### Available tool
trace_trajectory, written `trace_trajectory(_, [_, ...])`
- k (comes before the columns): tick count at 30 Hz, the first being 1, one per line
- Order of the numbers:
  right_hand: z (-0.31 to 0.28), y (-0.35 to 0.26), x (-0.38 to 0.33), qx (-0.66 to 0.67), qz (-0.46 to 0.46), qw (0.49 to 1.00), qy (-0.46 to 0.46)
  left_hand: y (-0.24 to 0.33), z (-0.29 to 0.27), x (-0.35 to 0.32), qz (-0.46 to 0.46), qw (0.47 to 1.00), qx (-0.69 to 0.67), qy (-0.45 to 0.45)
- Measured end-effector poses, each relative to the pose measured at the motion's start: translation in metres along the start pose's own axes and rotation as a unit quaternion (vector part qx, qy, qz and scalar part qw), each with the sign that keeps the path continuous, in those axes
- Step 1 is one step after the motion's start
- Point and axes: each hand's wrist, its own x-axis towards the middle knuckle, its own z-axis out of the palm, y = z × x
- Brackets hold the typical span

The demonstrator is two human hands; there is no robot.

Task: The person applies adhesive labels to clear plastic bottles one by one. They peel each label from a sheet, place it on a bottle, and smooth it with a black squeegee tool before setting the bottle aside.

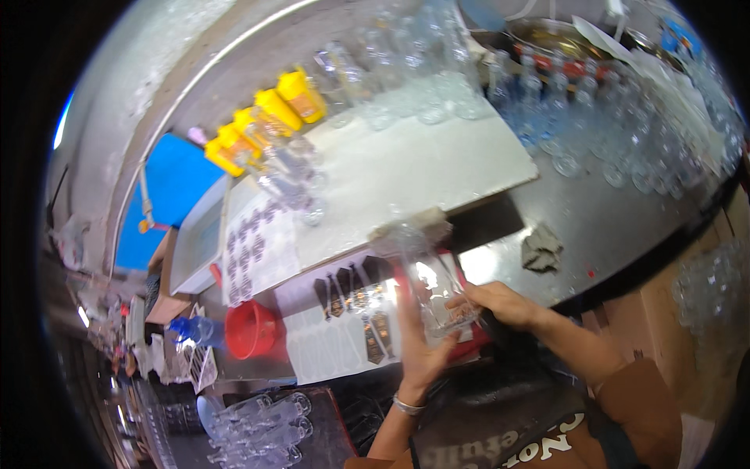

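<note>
Both hands on one clear bottle [426,270], held tilted above a sticker sheet [336,336]. Left hand [419,344] cupped under its base, fingers wrapped; right hand [500,301] gripping its lower side. Red funnel [251,328] well left.

Yellow caps [275,105] along the bench's far edge, a red funnel [251,329] at its near-left corner, dark labels [373,332] on white sheets [332,344].

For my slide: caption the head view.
Both hands, left and right, hold a clear bottle over label sheets beside a red funnel.
</note>
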Motion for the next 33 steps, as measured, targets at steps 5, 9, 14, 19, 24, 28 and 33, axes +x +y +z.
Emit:
trace_trajectory(5, [0.032, -0.044, -0.023, -0.421, -0.088, 0.899, 0.079, -0.015, -0.020, -0.007, 0.144, 0.924, 0.355, 0.004])
trace_trajectory(9, [0.033, -0.042, -0.026, -0.484, -0.155, 0.854, 0.110, -0.014, -0.051, -0.004, 0.139, 0.926, 0.350, -0.026])
trace_trajectory(14, [0.023, -0.041, -0.025, -0.454, -0.126, 0.872, 0.132, -0.029, -0.235, 0.071, 0.055, 0.745, 0.591, 0.304])
trace_trajectory(19, [0.023, -0.034, -0.022, -0.427, -0.159, 0.878, 0.151, -0.015, -0.306, 0.081, -0.102, 0.699, 0.613, 0.353])
trace_trajectory(24, [0.021, -0.030, -0.024, -0.434, -0.170, 0.875, 0.130, -0.028, -0.287, 0.064, 0.045, 0.711, 0.653, 0.257])
trace_trajectory(28, [0.027, -0.038, -0.029, -0.480, -0.167, 0.858, 0.079, -0.028, -0.327, 0.069, 0.117, 0.724, 0.638, 0.235])
trace_trajectory(33, [0.029, -0.006, -0.022, -0.522, -0.213, 0.817, 0.120, -0.025, -0.274, 0.063, 0.075, 0.841, 0.385, 0.374])
